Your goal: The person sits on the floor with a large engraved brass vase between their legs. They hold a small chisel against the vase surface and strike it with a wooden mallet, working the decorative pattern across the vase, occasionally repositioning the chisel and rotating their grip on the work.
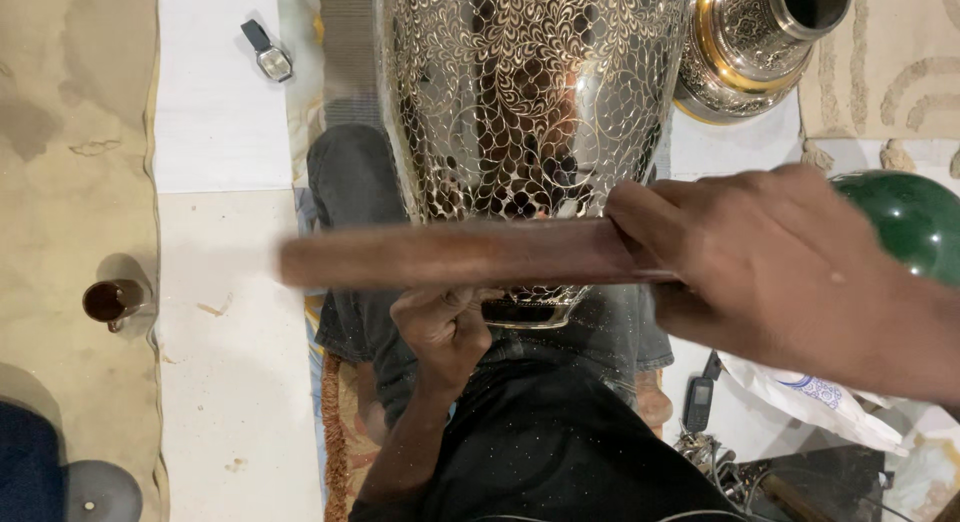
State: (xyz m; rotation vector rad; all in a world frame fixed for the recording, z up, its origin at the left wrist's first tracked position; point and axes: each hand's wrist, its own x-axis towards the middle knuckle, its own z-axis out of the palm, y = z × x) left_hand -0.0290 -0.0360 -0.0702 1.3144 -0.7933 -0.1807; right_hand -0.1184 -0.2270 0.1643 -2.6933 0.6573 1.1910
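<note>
Nearest the camera, the person's lap in dark trousers [560, 452] filled the bottom of the view, flecked with pale dust. Just above it the left hand [445, 327] was curled into a fist at the lower end of the large silver-coloured metal vase with fine engraved scale pattern [525, 102]. It seemed to pinch something small against the metal, but what it held could not be told. The vase lay tilted across the knees, its narrow base [525, 312] toward the body.

Across the vase the right hand [760, 262] was closed tight round one end of a long brown wooden stick [460, 254], which was blurred and lay level over the vase's lower body.

As a judgement, the stick could land on the knuckles of the left hand just below it, since the two were so close. A blow off line could also mar the fine pattern, and the rounded vase might roll on the knees.

The work was on the floor: white tiles [225, 122] with a tan mat [70, 132] along one side and a patterned cloth under the legs. A small brown cup [112, 302] stood on the mat, well apart. A dark mobile phone [698, 402] and a white bag [820, 397] lay by the right knee, and a green rounded vessel [910, 222] sat behind the right wrist. Farthest off were a wristwatch [268, 52] and a second silver and gold metal vase [760, 42] on its side.
</note>
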